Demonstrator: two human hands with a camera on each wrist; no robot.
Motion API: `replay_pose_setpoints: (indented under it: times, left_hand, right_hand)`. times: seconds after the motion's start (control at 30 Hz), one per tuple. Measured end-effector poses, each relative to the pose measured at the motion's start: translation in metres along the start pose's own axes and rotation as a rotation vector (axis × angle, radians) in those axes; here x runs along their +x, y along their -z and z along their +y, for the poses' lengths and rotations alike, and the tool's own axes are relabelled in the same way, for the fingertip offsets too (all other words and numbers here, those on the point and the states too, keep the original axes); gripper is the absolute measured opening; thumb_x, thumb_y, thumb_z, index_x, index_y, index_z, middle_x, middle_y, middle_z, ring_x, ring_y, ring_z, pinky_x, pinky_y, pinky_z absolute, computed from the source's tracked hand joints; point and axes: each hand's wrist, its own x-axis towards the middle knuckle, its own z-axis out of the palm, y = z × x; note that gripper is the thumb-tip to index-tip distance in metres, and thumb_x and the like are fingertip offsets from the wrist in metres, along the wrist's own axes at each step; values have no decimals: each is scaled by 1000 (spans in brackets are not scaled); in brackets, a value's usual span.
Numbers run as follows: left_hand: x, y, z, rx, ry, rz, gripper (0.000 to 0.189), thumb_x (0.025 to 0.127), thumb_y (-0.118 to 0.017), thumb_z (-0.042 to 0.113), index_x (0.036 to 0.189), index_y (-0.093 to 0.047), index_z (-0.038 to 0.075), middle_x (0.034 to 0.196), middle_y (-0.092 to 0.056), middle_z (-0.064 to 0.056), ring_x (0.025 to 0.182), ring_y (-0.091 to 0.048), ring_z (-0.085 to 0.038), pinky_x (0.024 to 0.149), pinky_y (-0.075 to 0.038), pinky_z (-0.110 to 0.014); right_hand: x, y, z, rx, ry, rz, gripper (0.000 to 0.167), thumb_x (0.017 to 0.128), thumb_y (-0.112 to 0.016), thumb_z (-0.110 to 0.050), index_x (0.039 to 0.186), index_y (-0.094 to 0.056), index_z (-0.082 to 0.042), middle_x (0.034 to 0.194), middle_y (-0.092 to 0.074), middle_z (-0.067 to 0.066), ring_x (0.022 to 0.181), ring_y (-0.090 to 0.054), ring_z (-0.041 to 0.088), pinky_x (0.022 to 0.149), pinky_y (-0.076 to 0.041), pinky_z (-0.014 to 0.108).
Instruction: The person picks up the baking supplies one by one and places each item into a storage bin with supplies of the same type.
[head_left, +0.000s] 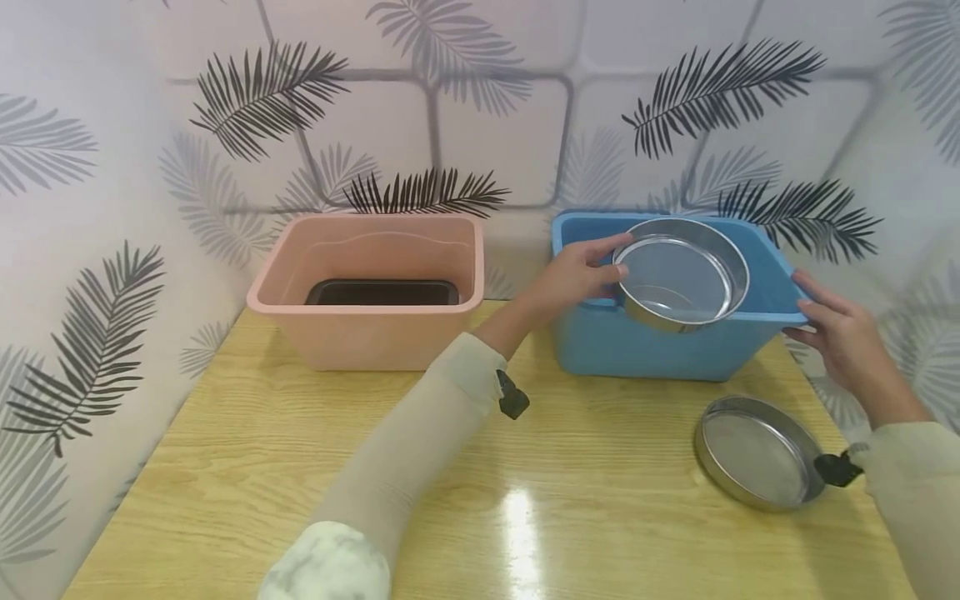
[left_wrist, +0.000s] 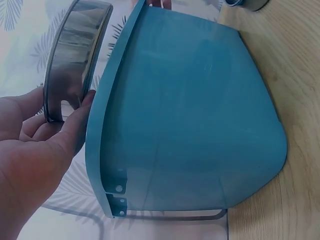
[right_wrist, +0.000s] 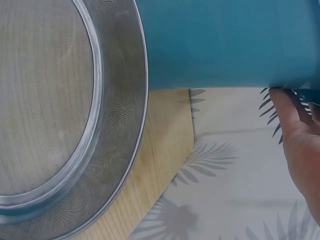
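My left hand pinches the near-left rim of a round metal sieve, thumb and fingers on either side. It is tilted above the mouth of a blue plastic bin. In the left wrist view the sieve shows edge-on beside the bin's rim. My right hand grips the bin's right rim, its thumb on one side and fingers under the edge. A second round sieve with fine mesh lies on the table below the right hand. The bin's inside is mostly hidden.
A pink plastic bin stands at the back left with a dark item inside, its kind unclear. Both bins stand on a wooden table against a leaf-patterned wall.
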Motion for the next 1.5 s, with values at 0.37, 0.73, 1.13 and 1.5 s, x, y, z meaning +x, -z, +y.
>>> replay_pose_setpoints:
  times: [0.37, 0.73, 1.13, 1.5]
  left_hand:
    - [35, 2, -3, 38, 44, 82, 58, 101, -60, 8, 155, -41, 14, 161, -39, 3, 134, -56, -20, 94, -58, -31]
    - [67, 0, -13, 228, 92, 24, 57, 102, -58, 9, 156, -39, 16, 163, -35, 0, 142, -46, -18, 92, -59, -31]
    - [91, -12, -23, 283, 185, -36, 58, 101, -57, 3, 156, -39, 13, 164, -34, -2, 143, -46, -20, 97, -57, -35]
    - [103, -23, -27, 438, 234, -18, 59, 100, -58, 0, 155, -42, 15, 162, -38, 0, 131, -56, -17, 91, -57, -28]
  right_hand:
    - [-1, 2, 0, -86, -34, 40, 64, 104, -56, -17, 159, -25, -8, 169, -14, -8, 121, -57, -6, 79, -57, 13]
    - [2, 3, 0, -129, -38, 31, 64, 105, -54, -18, 160, -22, -8, 170, -12, -7, 147, -32, 11, 81, -56, 12]
    - [0, 3, 0, -70, -17, 26, 61, 105, -53, -13, 159, -26, -8, 169, -12, -5, 116, -59, -7, 81, -57, 14]
    - [-1, 3, 0, -93, -40, 27, 62, 106, -52, -16, 160, -22, -9, 170, -10, -7, 153, -12, 26, 82, -56, 12]
